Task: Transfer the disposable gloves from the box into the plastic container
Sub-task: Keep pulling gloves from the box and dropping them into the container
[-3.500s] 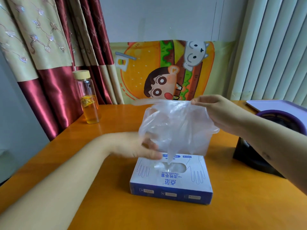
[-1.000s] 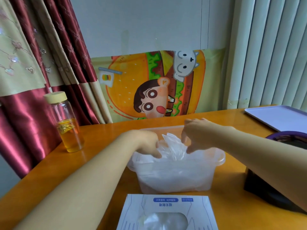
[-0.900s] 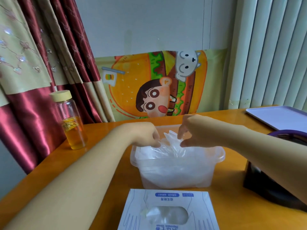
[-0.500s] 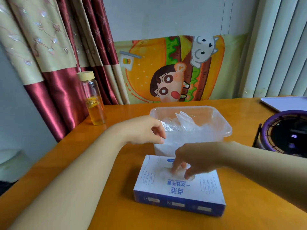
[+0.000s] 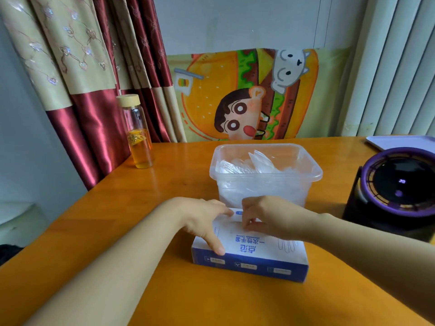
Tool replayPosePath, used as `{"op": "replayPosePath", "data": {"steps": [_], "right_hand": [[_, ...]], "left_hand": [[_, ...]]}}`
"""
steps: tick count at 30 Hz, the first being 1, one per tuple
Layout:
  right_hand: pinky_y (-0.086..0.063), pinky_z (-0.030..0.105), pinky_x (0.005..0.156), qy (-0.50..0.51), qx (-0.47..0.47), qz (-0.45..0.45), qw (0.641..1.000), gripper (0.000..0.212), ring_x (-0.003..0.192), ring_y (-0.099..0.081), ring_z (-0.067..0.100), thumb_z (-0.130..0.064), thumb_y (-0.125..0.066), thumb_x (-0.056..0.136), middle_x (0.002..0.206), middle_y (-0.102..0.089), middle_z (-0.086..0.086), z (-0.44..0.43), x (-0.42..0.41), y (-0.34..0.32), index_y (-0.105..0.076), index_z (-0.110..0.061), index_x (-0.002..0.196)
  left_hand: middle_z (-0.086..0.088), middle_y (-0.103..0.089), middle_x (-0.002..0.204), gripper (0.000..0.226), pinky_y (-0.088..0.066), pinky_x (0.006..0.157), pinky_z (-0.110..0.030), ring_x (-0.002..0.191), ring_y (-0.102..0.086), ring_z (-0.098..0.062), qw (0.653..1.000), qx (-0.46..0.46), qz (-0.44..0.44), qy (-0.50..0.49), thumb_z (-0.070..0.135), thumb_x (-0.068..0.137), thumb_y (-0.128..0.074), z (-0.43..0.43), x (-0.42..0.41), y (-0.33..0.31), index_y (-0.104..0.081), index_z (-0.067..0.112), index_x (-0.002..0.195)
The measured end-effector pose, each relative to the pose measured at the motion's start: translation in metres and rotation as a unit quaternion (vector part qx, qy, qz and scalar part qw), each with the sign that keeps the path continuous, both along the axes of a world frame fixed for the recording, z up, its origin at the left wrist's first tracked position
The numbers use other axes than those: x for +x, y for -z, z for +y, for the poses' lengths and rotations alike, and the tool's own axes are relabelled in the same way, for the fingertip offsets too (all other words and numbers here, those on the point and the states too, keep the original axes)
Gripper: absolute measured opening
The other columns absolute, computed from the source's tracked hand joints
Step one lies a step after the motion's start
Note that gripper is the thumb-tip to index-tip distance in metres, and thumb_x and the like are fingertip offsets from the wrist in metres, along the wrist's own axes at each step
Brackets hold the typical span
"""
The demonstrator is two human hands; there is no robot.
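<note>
Broad orange-brown wooden table (image 5: pixel 146 198) fills the near and middle ground.

Far left: long curtains of dark red satin and beige patterned cloth (image 5: pixel 94 128), hanging down to the table's far left edge.

Far right: pale vertical blinds (image 5: pixel 395 67).

Far centre, against the wall: a cartoon poster of a burger with a dark-haired figure and a white dog (image 5: pixel 211 95).

Right edge: a round black device with a purple ring (image 5: pixel 397 184), standing on the table. Behind it, a flat lilac tray (image 5: pixel 404 141), only partly in view.

Centre: a clear rectangular plastic container (image 5: pixel 266 176), open-topped and upright. A heap of clear disposable gloves (image 5: pixel 256 162) lies inside, some of it poking up near rim level.

Just near of the container: a flat blue-and-white cardboard glove box (image 5: pixel 263 252), top face up.

Far left on the table, well apart from the container: a tall glass bottle with a pale yellow cap (image 5: pixel 138 137), about a third full of amber liquid.

The left hand (image 5: pixel 202 217) lies flat on the left part of the box top, fingers straight and thumb stretched toward the near edge, pressing the box down.

The right hand (image 5: pixel 268 217) sits over the far middle of the box top, fingers curled, tips bunched together and pinching a wisp of thin clear glove film (image 5: pixel 231 223).

The two hands nearly touch.
</note>
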State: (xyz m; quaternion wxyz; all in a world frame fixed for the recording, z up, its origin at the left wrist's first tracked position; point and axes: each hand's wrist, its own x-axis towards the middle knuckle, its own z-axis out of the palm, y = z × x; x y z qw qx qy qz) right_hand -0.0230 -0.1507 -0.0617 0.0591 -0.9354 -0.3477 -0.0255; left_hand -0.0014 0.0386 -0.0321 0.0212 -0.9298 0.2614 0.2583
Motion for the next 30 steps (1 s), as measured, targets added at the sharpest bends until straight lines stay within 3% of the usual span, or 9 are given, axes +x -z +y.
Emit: {"op": "replayPosePath", "data": {"steps": [8, 12, 16, 18, 20, 23, 27, 28, 30], "right_hand": [[-0.048, 0.029, 0.069, -0.006, 0.056, -0.101, 0.993, 0.018, 0.082, -0.057, 0.016, -0.028, -0.05, 0.097, 0.109, -0.049, -0.008, 0.015, -0.017, -0.031, -0.063, -0.019, 0.105], [-0.049, 0.039, 0.068, 0.034, 0.119, -0.161, 0.979, 0.013, 0.079, -0.056, 0.02, -0.02, -0.055, 0.094, 0.097, -0.05, -0.002, 0.001, -0.01, -0.059, -0.065, -0.014, 0.096], [-0.047, 0.023, 0.07, 0.084, 0.195, -0.169, 0.962, 0.014, 0.079, -0.055, 0.015, -0.018, -0.053, 0.094, 0.091, -0.051, -0.007, -0.017, -0.008, -0.088, -0.065, -0.013, 0.098], [-0.04, 0.007, 0.063, 0.132, 0.258, -0.159, 0.944, 0.014, 0.082, -0.056, 0.013, -0.019, -0.051, 0.095, 0.091, -0.056, -0.007, -0.023, -0.005, -0.096, -0.063, -0.014, 0.101], [-0.036, 0.005, 0.063, 0.172, 0.326, -0.132, 0.92, 0.013, 0.082, -0.054, 0.011, -0.02, -0.051, 0.096, 0.089, -0.058, -0.007, -0.026, -0.002, -0.104, -0.062, -0.015, 0.102], [-0.039, 0.016, 0.063, 0.211, 0.375, -0.056, 0.901, 0.015, 0.073, -0.052, 0.007, -0.019, -0.053, 0.096, 0.079, -0.058, -0.009, -0.029, 0.004, -0.11, -0.065, -0.012, 0.098], [-0.043, 0.031, 0.067, 0.245, 0.401, 0.102, 0.877, 0.019, 0.072, -0.052, 0.022, -0.02, -0.054, 0.094, 0.086, -0.066, 0.022, -0.025, 0.007, -0.108, -0.07, -0.013, 0.087], [-0.043, 0.032, 0.067, 0.246, 0.414, 0.126, 0.867, 0.019, 0.071, -0.052, 0.022, -0.019, -0.055, 0.094, 0.085, -0.066, 0.024, -0.023, 0.006, -0.108, -0.07, -0.013, 0.084], [-0.046, 0.027, 0.062, 0.246, 0.45, 0.189, 0.837, 0.019, 0.065, -0.057, 0.018, -0.009, -0.053, 0.093, 0.073, -0.067, 0.011, -0.022, 0.004, -0.107, -0.068, -0.013, 0.082]], "left_hand": [[0.004, -0.033, 0.15, 0.086, -0.04, 0.096, -0.028, 0.132, -0.04, -0.021, 1.0, -0.018, 0.003, -0.002, 0.049, 0.076, -0.075, -0.006, -0.006, 0.001, -0.027, 0.03, 0.146], [0.005, -0.035, 0.149, 0.084, -0.04, 0.097, -0.029, 0.132, -0.04, -0.02, 0.999, -0.035, 0.023, 0.007, 0.044, 0.077, -0.076, -0.007, -0.009, 0.001, -0.027, 0.034, 0.146], [0.009, -0.039, 0.146, 0.083, -0.04, 0.085, -0.017, 0.131, -0.041, -0.016, 0.997, -0.066, 0.042, -0.011, 0.041, 0.078, -0.076, -0.006, -0.008, 0.001, -0.028, 0.033, 0.145], [0.011, -0.042, 0.143, 0.086, -0.044, 0.094, -0.022, 0.132, -0.042, -0.016, 0.996, -0.077, 0.053, -0.012, 0.046, 0.073, -0.079, -0.005, -0.009, 0.002, -0.03, 0.035, 0.143], [0.014, -0.039, 0.146, 0.086, -0.039, 0.107, -0.034, 0.135, -0.039, -0.016, 0.994, -0.096, 0.044, -0.024, 0.05, 0.073, -0.077, -0.003, -0.014, -0.007, -0.029, 0.037, 0.144], [0.024, -0.038, 0.139, 0.079, -0.034, 0.106, -0.025, 0.128, -0.041, -0.004, 0.982, -0.183, -0.023, -0.046, 0.051, 0.079, -0.07, 0.003, -0.025, -0.042, -0.027, 0.038, 0.144], [0.018, -0.012, 0.158, 0.115, -0.033, 0.111, -0.034, 0.142, -0.023, -0.006, 0.939, -0.303, -0.144, -0.081, 0.072, 0.064, -0.061, 0.007, -0.035, -0.077, 0.004, 0.035, 0.152], [0.018, -0.014, 0.157, 0.11, -0.034, 0.11, -0.033, 0.141, -0.023, -0.004, 0.923, -0.338, -0.162, -0.086, 0.069, 0.067, -0.062, 0.004, -0.034, -0.079, 0.0, 0.038, 0.152], [0.022, -0.042, 0.138, 0.066, -0.037, 0.096, -0.014, 0.125, -0.039, 0.002, 0.882, -0.429, -0.169, -0.095, 0.054, 0.081, -0.064, -0.005, -0.03, -0.079, -0.034, 0.044, 0.14]]}}
